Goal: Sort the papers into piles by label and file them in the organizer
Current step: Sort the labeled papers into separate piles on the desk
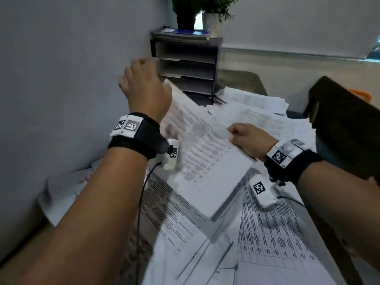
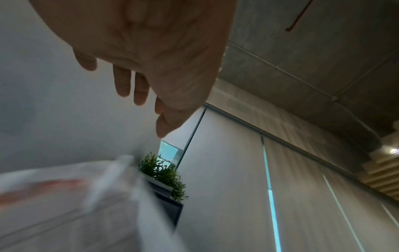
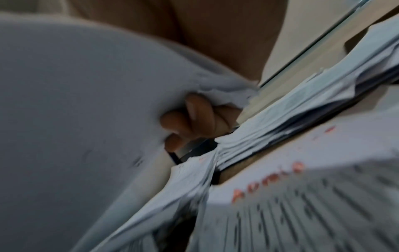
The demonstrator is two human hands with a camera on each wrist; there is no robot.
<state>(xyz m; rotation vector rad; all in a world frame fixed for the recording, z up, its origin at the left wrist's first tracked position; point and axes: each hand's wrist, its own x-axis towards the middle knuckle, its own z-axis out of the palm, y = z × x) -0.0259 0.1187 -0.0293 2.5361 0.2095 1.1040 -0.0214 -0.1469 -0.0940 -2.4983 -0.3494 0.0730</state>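
Observation:
My right hand (image 1: 248, 138) grips a stapled sheaf of printed papers (image 1: 201, 157) by its right edge and holds it tilted above the table. In the right wrist view its fingers (image 3: 190, 117) curl under the sheaf (image 3: 75, 102). My left hand (image 1: 144, 83) is raised to the left of the sheaf, near the wall, and holds nothing; its fingers (image 2: 138, 85) hang straight and relaxed. The dark grey organizer (image 1: 218, 64) with several shelves stands at the back against the wall, beyond both hands. Loose printed sheets (image 1: 267, 243) cover the table.
Two potted plants (image 1: 185, 9) and a blue folder (image 1: 181, 32) sit on top of the organizer. A thick pile of papers (image 1: 257, 99) lies right of it. One sheet carries a red handwritten label (image 3: 267, 184). A dark chair (image 1: 345, 128) stands at the right, the wall close on the left.

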